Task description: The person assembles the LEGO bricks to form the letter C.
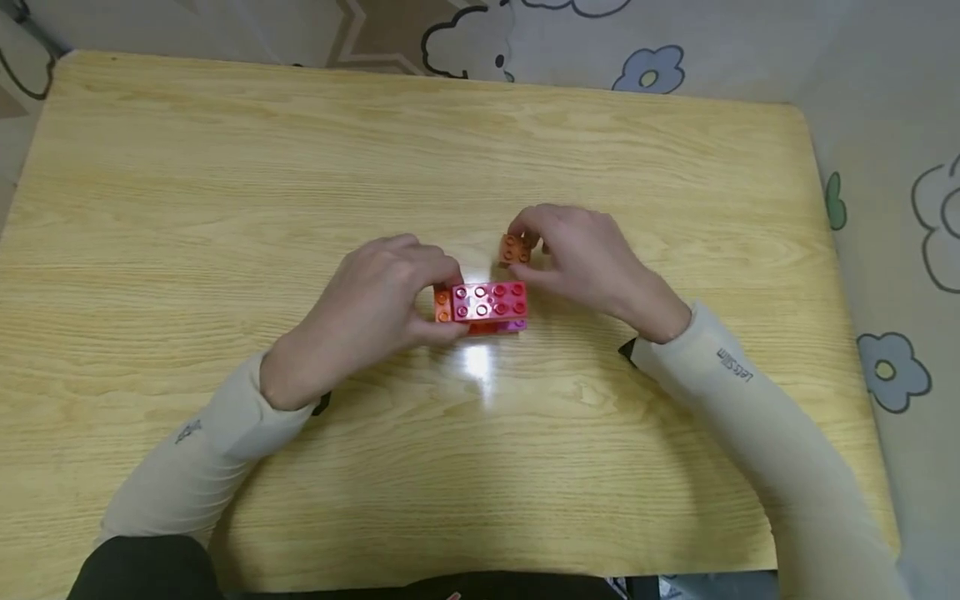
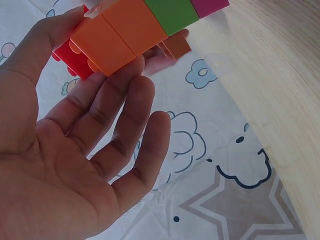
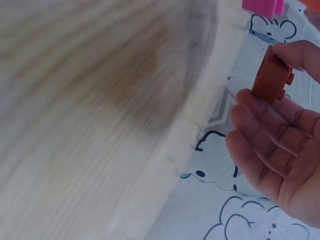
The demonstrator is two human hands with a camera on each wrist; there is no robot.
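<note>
My left hand [image 1: 375, 304] grips the left end of a stack of toy building bricks between thumb and fingers. On top of the stack, studs up, is a long red-pink brick [image 1: 491, 302], with an orange brick [image 1: 442, 305] showing at its left. The left wrist view reveals orange bricks [image 2: 115, 37], a green one [image 2: 172, 15] and a magenta one [image 2: 209, 5] in a row, plus red studs by the thumb. Just beyond the stack's right end, my right hand [image 1: 581, 254] pinches a small brown-orange four-stud brick [image 1: 514, 248], apart from the stack.
Both hands are over a light wood-grain table [image 1: 225, 167]. Behind and to the right of it stands a pale wall covering [image 1: 750, 50] printed with flowers and clouds. The person's dark clothing [image 1: 142, 571] lies along the near edge.
</note>
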